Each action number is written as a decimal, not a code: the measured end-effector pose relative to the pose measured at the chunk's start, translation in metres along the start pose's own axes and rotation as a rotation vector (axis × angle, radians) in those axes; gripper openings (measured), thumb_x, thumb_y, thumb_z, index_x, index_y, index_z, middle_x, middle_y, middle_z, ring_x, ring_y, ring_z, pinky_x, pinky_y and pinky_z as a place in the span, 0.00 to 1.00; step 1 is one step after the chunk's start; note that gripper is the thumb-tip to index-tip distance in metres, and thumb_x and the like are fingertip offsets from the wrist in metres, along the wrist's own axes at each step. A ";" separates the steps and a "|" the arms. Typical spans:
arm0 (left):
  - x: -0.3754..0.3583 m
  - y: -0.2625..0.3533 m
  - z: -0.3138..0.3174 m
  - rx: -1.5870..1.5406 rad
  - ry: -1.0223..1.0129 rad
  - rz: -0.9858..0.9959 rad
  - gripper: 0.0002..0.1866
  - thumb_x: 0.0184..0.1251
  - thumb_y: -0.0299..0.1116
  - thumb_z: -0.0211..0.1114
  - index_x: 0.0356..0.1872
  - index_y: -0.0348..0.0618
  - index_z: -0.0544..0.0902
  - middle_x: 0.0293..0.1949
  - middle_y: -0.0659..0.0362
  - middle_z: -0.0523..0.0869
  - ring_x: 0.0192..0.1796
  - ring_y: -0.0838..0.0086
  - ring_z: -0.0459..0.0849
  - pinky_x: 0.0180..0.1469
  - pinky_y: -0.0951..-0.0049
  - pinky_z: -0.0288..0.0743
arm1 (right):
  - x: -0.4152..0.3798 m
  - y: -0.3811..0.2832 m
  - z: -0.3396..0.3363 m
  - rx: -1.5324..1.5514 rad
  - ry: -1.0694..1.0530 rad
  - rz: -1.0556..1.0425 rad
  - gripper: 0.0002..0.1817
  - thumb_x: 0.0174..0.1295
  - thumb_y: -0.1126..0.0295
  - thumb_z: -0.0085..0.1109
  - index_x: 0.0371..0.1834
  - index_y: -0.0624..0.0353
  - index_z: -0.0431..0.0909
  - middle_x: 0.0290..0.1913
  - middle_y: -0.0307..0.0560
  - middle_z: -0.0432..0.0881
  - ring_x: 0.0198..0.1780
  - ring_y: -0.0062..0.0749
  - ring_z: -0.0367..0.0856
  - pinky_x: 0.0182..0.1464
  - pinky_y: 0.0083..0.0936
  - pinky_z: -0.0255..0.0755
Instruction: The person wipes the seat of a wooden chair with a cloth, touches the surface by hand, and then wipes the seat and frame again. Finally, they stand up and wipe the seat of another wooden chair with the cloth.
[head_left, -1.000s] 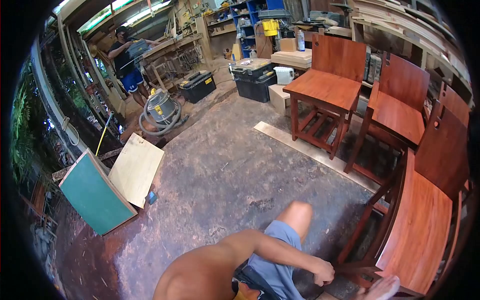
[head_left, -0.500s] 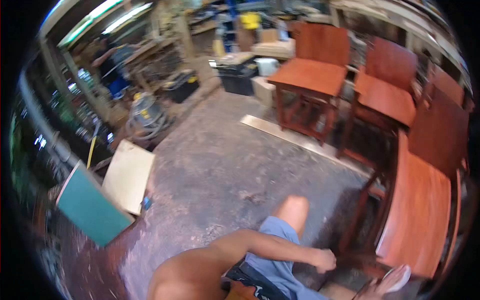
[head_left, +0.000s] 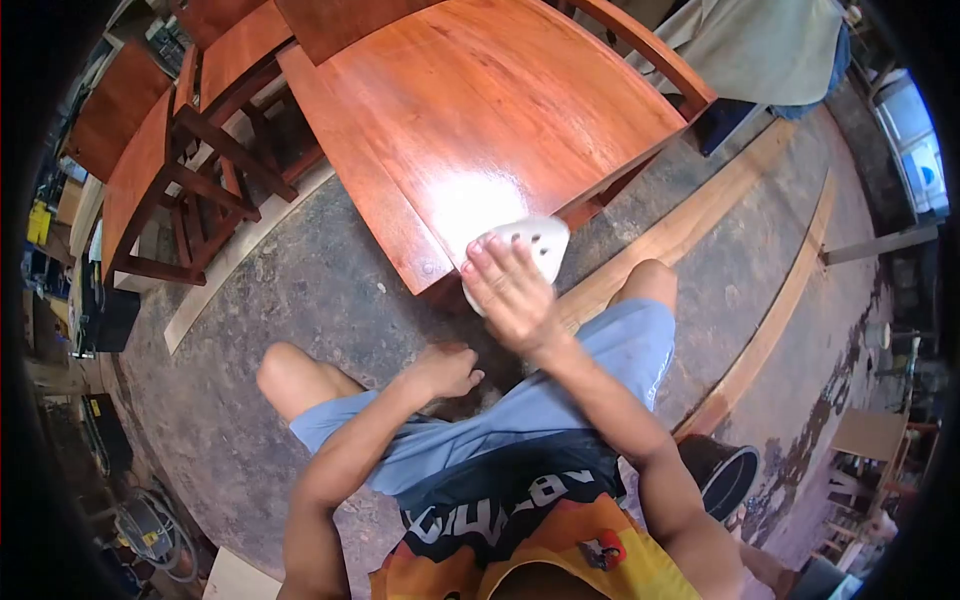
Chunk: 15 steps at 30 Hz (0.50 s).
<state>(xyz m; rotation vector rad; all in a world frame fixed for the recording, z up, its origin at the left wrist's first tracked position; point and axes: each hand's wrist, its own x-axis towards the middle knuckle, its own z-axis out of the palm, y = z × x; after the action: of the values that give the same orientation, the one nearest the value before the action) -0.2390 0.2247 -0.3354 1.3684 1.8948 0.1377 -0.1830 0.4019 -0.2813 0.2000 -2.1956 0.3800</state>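
1. The room is a workshop with a stained, worn floor (head_left: 250, 420); a vacuum cleaner (head_left: 152, 535) stands at the lower left.
2. In front of the person is a glossy reddish-brown wooden chair seat (head_left: 480, 90), with a bright patch of glare near its front edge.
3. The right hand (head_left: 513, 290) has its fingers stretched out and close together, holding a white pad (head_left: 547, 238) beneath them. Small dark holes show in the pad.
4. The pad is at the front edge of the seat, overlapping it in view; whether it touches the wood, I cannot tell.
5. The left hand (head_left: 442, 370) is loosely curled between the knees, below the seat and apart from it. I cannot tell whether anything is inside it.
6. More wooden chairs (head_left: 140, 165) stand at the left, beside a long pale board (head_left: 225, 270) on the floor.
7. To the right, a wide plank (head_left: 700, 205) and a narrower plank (head_left: 775, 320) lie on the floor.
8. A black bucket (head_left: 708, 458) is near the right elbow, and a pale cloth (head_left: 765, 50) hangs at the upper right.
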 end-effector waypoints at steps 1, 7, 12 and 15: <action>0.003 -0.002 0.000 0.001 -0.014 0.018 0.21 0.68 0.45 0.61 0.38 0.31 0.86 0.39 0.37 0.87 0.49 0.44 0.85 0.57 0.50 0.78 | 0.000 0.020 -0.003 -0.035 0.021 -0.034 0.25 0.52 0.79 0.55 0.57 0.70 0.81 0.62 0.61 0.82 0.69 0.57 0.76 0.73 0.55 0.63; 0.005 -0.020 0.011 -0.002 0.068 0.035 0.23 0.69 0.46 0.61 0.38 0.31 0.87 0.42 0.39 0.88 0.48 0.45 0.86 0.56 0.51 0.78 | -0.005 -0.017 0.008 0.061 -0.012 0.050 0.32 0.46 0.81 0.55 0.61 0.70 0.79 0.66 0.64 0.77 0.72 0.60 0.71 0.75 0.57 0.59; 0.000 -0.024 0.012 0.109 -0.042 -0.046 0.23 0.70 0.47 0.59 0.44 0.34 0.86 0.47 0.43 0.87 0.55 0.50 0.84 0.61 0.53 0.76 | 0.008 0.028 -0.012 -0.145 0.058 0.207 0.33 0.44 0.81 0.59 0.60 0.71 0.79 0.63 0.65 0.80 0.71 0.59 0.73 0.76 0.56 0.58; -0.003 -0.018 0.002 0.080 -0.054 -0.060 0.22 0.71 0.47 0.58 0.46 0.35 0.86 0.50 0.44 0.87 0.58 0.51 0.83 0.62 0.54 0.75 | -0.007 -0.010 0.009 0.124 -0.028 0.069 0.39 0.42 0.82 0.57 0.67 0.74 0.73 0.69 0.70 0.73 0.74 0.63 0.67 0.76 0.57 0.56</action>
<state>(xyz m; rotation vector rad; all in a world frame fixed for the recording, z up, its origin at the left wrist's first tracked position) -0.2508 0.2141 -0.3446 1.3532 1.9119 -0.0050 -0.1826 0.3897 -0.2896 0.1986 -2.2127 0.5564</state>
